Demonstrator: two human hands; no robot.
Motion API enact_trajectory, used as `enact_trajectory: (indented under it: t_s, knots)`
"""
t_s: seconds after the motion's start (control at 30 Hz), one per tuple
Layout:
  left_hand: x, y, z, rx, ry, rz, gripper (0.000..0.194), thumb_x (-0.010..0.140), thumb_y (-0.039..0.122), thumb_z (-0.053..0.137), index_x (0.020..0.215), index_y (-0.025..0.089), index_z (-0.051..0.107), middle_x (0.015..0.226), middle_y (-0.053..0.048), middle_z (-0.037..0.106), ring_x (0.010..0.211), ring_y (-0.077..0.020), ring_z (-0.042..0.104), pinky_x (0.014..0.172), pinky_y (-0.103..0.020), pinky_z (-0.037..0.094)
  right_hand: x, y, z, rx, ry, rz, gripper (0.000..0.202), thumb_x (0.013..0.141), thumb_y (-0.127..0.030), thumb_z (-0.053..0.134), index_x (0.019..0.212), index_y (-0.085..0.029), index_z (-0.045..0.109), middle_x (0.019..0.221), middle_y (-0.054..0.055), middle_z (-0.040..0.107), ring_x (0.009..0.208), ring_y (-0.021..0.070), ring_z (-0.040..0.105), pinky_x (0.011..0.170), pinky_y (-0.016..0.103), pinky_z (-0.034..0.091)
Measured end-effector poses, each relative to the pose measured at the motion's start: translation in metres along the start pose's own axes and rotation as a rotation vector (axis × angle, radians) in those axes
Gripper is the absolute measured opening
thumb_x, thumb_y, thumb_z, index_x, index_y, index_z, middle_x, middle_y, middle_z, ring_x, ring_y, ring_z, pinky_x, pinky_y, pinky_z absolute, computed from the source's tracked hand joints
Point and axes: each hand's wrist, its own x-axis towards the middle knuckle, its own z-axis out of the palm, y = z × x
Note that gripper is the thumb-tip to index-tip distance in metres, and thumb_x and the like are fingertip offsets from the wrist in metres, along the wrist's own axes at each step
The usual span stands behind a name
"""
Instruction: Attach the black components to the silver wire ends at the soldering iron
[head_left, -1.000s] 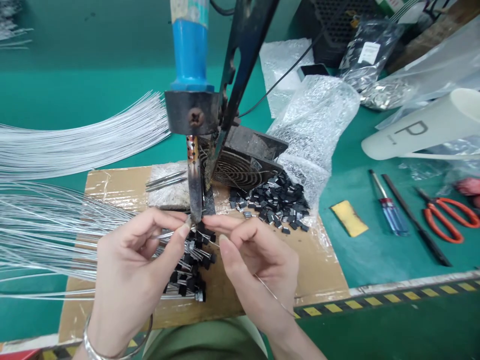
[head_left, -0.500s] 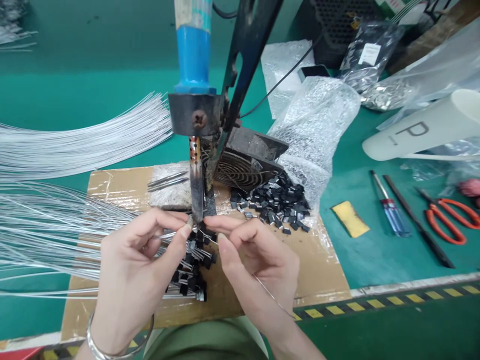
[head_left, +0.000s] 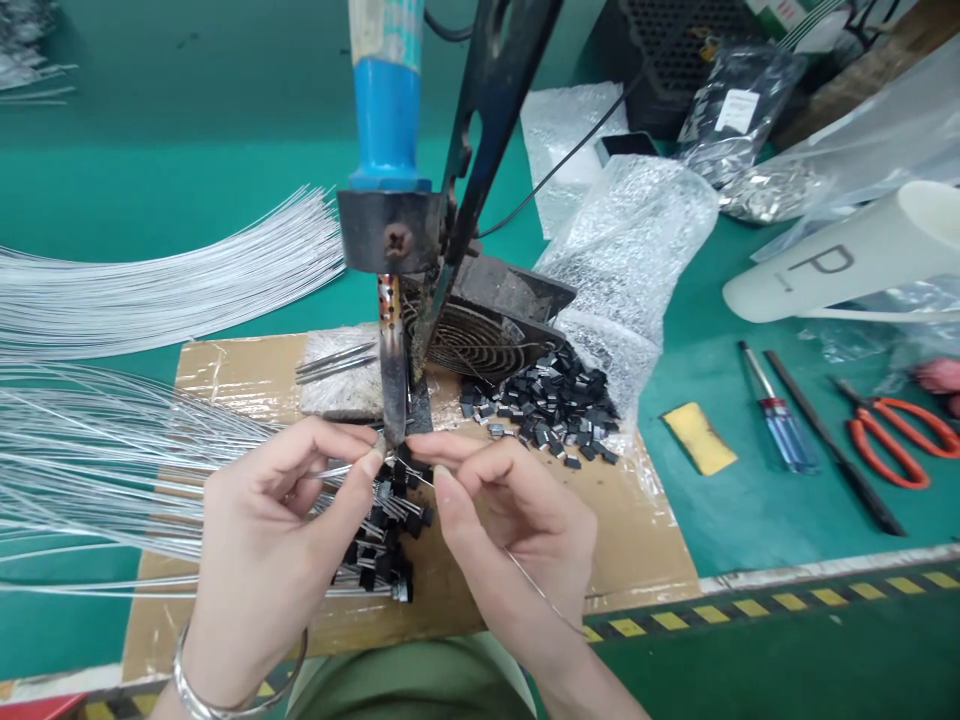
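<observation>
A blue-handled soldering iron [head_left: 386, 125] hangs upright in a black clamp, its tip [head_left: 394, 410] pointing down between my fingertips. Left of the tip, my left hand [head_left: 281, 530] pinches a thin white wire. On the right, my right hand [head_left: 517, 530] is closed on a thin solder wire [head_left: 544, 595] that runs across the palm, its front end near the tip. The small part at the tip is mostly hidden by my fingers. Below them lie black connectors [head_left: 382, 565] on white wires, over the cardboard [head_left: 630, 540].
Loose black connectors [head_left: 559, 400] lie by a dark fan [head_left: 487, 325]. White wire bundles [head_left: 150, 300] lie left. Toward the right are bubble wrap [head_left: 637, 240], a yellow sponge [head_left: 699, 438], a screwdriver [head_left: 784, 430], a dark rod [head_left: 832, 440], orange-handled pliers [head_left: 892, 440] and a white cup [head_left: 847, 255].
</observation>
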Motion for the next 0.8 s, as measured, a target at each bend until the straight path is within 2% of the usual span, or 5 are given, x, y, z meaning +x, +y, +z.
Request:
enact_trajectory:
  t_s: [0.37, 0.63, 0.8]
  knots:
    - [-0.0020, -0.0041, 0.0002, 0.011, -0.005, -0.003, 0.008, 0.082, 0.020, 0.082, 0.078, 0.027, 0.080, 0.089, 0.003, 0.083, 0.077, -0.0094, 0.076, 0.068, -0.011, 0.057, -0.0005, -0.0002, -0.0020, 0.000, -0.018, 0.001, 0.022, 0.100, -0.011, 0.070, 0.085, -0.025, 0.062, 0.118, 0.004, 0.085, 0.107, 0.0184, 0.082, 0.095, 0.030, 0.062]
    - [-0.0010, -0.0016, 0.0003, 0.023, -0.013, -0.005, 0.007, 0.080, 0.019, 0.083, 0.077, 0.025, 0.080, 0.086, 0.002, 0.082, 0.075, -0.0101, 0.076, 0.067, -0.012, 0.057, 0.0006, 0.0003, 0.0013, -0.004, 0.027, -0.005, 0.021, 0.098, -0.012, 0.070, 0.082, -0.024, 0.064, 0.112, 0.006, 0.086, 0.102, 0.0213, 0.083, 0.091, 0.032, 0.064]
    - [-0.0017, -0.0016, -0.0006, 0.018, -0.023, 0.007, 0.008, 0.082, 0.020, 0.082, 0.077, 0.025, 0.079, 0.088, 0.001, 0.082, 0.078, -0.0113, 0.077, 0.069, -0.013, 0.058, 0.0018, 0.0001, 0.0011, -0.022, 0.012, -0.033, 0.020, 0.099, -0.012, 0.071, 0.083, -0.024, 0.065, 0.111, 0.007, 0.086, 0.103, 0.0224, 0.083, 0.092, 0.034, 0.065]
